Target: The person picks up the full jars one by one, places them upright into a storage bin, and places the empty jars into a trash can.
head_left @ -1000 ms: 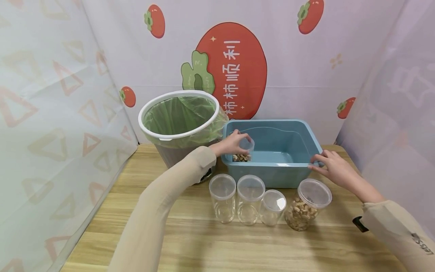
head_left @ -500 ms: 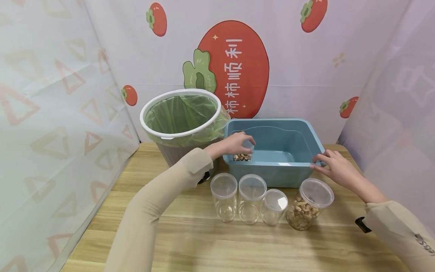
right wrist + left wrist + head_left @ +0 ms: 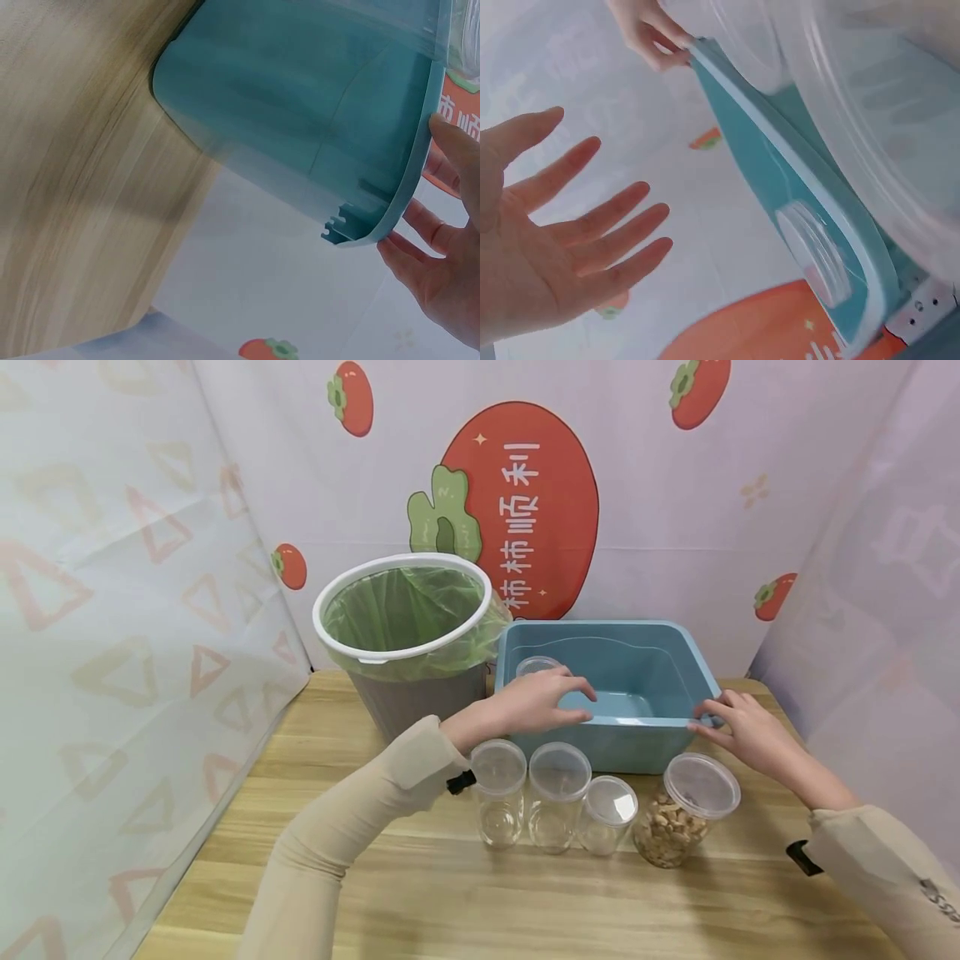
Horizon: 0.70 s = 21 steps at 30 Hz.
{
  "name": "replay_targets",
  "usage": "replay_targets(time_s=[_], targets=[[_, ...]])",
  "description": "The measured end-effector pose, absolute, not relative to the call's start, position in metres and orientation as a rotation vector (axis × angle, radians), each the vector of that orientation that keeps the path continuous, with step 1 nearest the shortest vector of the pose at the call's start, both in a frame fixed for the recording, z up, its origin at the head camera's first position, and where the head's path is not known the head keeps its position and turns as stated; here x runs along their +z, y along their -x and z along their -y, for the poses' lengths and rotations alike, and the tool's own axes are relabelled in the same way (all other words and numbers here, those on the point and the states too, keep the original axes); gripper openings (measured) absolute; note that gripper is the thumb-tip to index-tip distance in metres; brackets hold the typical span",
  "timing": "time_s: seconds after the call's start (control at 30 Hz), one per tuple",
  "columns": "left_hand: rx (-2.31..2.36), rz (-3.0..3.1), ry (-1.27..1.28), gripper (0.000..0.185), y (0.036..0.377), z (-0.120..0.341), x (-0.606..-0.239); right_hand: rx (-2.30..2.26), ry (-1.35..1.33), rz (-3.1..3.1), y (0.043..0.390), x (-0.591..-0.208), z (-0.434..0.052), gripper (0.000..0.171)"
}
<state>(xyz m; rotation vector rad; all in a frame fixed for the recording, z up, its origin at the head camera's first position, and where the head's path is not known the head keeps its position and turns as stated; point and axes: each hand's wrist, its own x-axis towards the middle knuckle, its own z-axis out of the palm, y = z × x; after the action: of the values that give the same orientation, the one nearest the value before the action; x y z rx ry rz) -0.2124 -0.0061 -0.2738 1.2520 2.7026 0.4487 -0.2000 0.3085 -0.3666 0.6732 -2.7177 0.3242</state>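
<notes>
My left hand (image 3: pixel 536 700) hovers over the front rim of a blue plastic bin (image 3: pixel 600 745), fingers spread and holding nothing. The left wrist view confirms it: the left hand (image 3: pixel 577 225) is bare and its fingers are apart. Behind it, a clear lidded jar (image 3: pixel 537 665) stands in the bin's left end, its lower part hidden by the hand. At the bin's right front corner, my right hand (image 3: pixel 746 739) grips the rim. In the right wrist view, the right hand (image 3: pixel 442 247) has its thumb and fingers on the bin's rim (image 3: pixel 409 180).
In front of the bin stand a tall clear jar (image 3: pixel 498 802), another tall jar (image 3: pixel 558 802), a short jar (image 3: pixel 607 814) and a jar of cashew-like nuts (image 3: pixel 671 827). A bag-lined trash can (image 3: pixel 427 693) is left of the bin. Fabric walls enclose the wooden table (image 3: pixel 525 910).
My left hand has let go of the jar of nuts inside the bin and moved right and nearer, its fingers opening. The right hand has stayed on the rim.
</notes>
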Motion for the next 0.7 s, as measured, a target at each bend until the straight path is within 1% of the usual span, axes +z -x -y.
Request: replay_targets(time_s=[0.37, 0.7], targets=[[0.677, -2.710, -1.350, 0.033, 0.166, -0.022, -0.294, 0.328, -0.669, 2.685, 0.200, -0.368, -0.307, 0.015], [0.790, -2.654, -1.462, 0.033, 0.146, -0.053, -0.323, 0.322, -0.664, 2.723, 0.200, -0.368, -0.309, 0.015]])
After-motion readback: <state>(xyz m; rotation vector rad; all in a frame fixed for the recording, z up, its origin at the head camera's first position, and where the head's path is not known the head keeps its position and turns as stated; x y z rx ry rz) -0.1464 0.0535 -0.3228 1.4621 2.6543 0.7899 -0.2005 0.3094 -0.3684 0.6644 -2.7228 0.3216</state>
